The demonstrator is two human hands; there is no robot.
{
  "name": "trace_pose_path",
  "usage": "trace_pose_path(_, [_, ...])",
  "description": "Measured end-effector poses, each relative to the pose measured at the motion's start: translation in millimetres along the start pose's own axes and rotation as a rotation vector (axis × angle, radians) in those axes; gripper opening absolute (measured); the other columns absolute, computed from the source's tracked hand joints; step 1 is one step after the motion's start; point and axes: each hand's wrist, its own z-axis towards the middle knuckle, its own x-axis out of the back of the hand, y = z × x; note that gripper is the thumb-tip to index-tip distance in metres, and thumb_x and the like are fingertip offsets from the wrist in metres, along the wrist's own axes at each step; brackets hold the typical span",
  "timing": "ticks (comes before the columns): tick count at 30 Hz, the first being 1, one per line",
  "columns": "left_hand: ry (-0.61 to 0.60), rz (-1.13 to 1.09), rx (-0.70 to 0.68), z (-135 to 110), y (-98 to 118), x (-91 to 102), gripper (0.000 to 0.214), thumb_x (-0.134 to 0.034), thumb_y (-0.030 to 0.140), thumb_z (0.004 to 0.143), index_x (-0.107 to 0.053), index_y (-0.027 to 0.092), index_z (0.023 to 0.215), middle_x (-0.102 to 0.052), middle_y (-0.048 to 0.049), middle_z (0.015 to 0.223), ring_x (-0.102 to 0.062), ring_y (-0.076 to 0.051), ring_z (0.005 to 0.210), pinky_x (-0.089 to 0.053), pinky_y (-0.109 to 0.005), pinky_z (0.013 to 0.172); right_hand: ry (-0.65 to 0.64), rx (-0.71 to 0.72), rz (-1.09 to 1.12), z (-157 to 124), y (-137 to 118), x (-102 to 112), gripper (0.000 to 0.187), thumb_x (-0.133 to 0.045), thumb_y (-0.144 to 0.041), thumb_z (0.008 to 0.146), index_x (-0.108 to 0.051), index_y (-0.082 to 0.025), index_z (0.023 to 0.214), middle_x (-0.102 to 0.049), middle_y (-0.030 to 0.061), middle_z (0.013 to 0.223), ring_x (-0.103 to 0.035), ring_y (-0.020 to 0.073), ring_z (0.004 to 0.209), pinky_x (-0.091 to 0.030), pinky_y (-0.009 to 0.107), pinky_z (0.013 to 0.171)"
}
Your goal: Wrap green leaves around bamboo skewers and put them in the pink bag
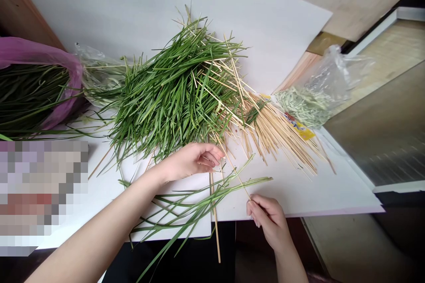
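Left hand loosely curled beside the grass, grip unclear; right hand pinches a skewer at the white board's front edge, where another skewer overhangs.

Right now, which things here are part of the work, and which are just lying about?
In use: left hand, right hand, thin wooden skewer at the right fingertips, loose green blades by the hands, pile of blades and skewers.
Lying about: bare skewers, yellow wrapper, clear bag of chopped greens, purple-wrapped bunch.
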Motion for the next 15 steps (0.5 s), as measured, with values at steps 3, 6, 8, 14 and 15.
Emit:
trace_pose_path(3, [0.086, 0.238, -0.070, 0, 5, 2.0, 0.019, -0.073, 0.018, 0.079, -0.071, 0.017, 0.098, -0.071, -0.0043, 0.091, -0.066, -0.016, 0.081, -0.051, -0.027, 0.073, 0.003, -0.002, -0.008, 0, 0, 0, 0.042, -0.050, -0.038, 0.106, -0.055, -0.020, 0.068, -0.040, -0.0041, 0.055, -0.037, 0.0160, 0.048, -0.027, 0.029, 0.050])
trace_pose_path(6, [0.123, 0.515, -0.123, 0, 9, 5.5, 0.012, -0.076, 0.024, 0.080, -0.075, 0.019, 0.091, -0.069, -0.0019, 0.083, -0.061, -0.014, 0.070, -0.044, -0.025, 0.065, 0.004, 0.001, -0.006, 0, 0, 0, 0.042, -0.050, -0.037, 0.105, -0.056, -0.020, 0.068, -0.040, -0.0043, 0.055, -0.037, 0.0158, 0.047, -0.027, 0.029, 0.050])
trace_pose_path(8, [0.077, 0.625, -0.140, 0, 6, 5.7, 0.013, -0.080, 0.028, 0.078, -0.076, 0.021, 0.089, -0.069, -0.0021, 0.085, -0.061, -0.015, 0.071, -0.043, -0.026, 0.067, 0.004, -0.007, 0.000, -1, 0, 0, 0.042, -0.050, -0.037, 0.105, -0.056, -0.020, 0.068, -0.039, -0.0041, 0.055, -0.037, 0.0158, 0.047, -0.027, 0.029, 0.050])
trace_pose_path(14, [0.017, 0.835, -0.197, 2, -12, -6.5, 0.003, -0.076, 0.022, 0.083, -0.075, 0.021, 0.080, -0.068, -0.0031, 0.085, -0.064, -0.020, 0.084, -0.042, -0.028, 0.072, -0.001, -0.035, -0.012, -2, -1, 1, 0.042, -0.050, -0.040, 0.105, -0.056, -0.020, 0.068, -0.040, -0.0040, 0.055, -0.037, 0.0156, 0.047, -0.027, 0.029, 0.049])
trace_pose_path(15, [0.007, 0.841, -0.203, 3, -12, -8.2, 0.006, -0.075, 0.019, 0.083, -0.074, 0.021, 0.078, -0.068, -0.0030, 0.084, -0.063, -0.020, 0.085, -0.042, -0.028, 0.072, -0.002, -0.040, -0.017, -2, -1, 1, 0.043, -0.050, -0.040, 0.105, -0.056, -0.020, 0.068, -0.040, -0.0039, 0.055, -0.038, 0.0157, 0.047, -0.027, 0.029, 0.049])
